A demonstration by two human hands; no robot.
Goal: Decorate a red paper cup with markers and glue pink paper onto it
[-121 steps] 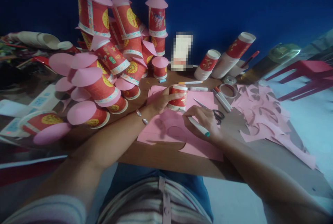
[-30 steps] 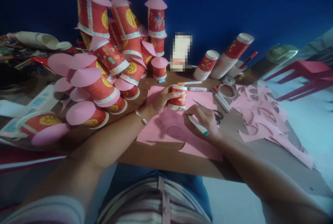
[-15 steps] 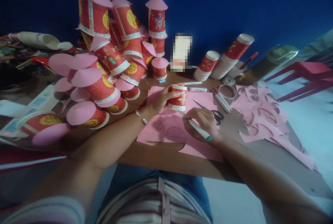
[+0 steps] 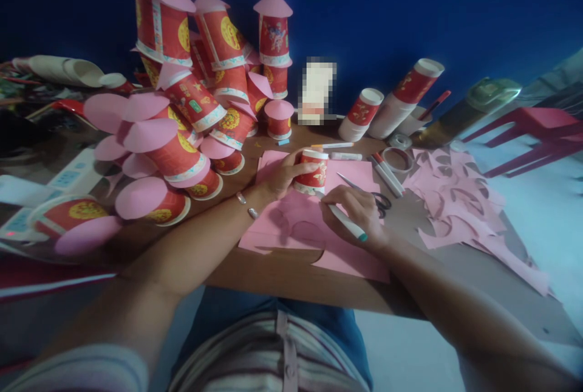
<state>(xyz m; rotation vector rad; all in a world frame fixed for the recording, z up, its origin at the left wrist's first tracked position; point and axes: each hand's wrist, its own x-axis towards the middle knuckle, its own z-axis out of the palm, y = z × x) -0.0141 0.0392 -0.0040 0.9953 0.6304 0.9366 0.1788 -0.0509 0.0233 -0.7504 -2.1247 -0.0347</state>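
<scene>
My left hand (image 4: 288, 174) is wrapped round a red paper cup (image 4: 313, 174) with gold print, which stands upside down on pink paper (image 4: 273, 222). Between the fingers of my right hand (image 4: 356, 209) is a white marker (image 4: 346, 223) with a green end. Its tip end points at the lower rim of the cup; whether it touches the rim or the paper I cannot tell. Faint curved lines show on the pink sheet in front of the cup. A pair of scissors (image 4: 381, 200) with dark handles lies partly behind my right hand.
Red cups with pink cone tops (image 4: 152, 137) are piled and stacked on the left. Pink paper scraps (image 4: 469, 197) cover the right side. Behind are cup stacks (image 4: 362, 115), a tape roll (image 4: 398, 160), markers (image 4: 388, 176), a bottle (image 4: 473, 109). A red stool (image 4: 542, 130) stands at right.
My right hand and the marker have shifted slightly, with the marker's tip end now nearer the cup's right lower edge. The cup has tilted or turned a little in my left hand.
</scene>
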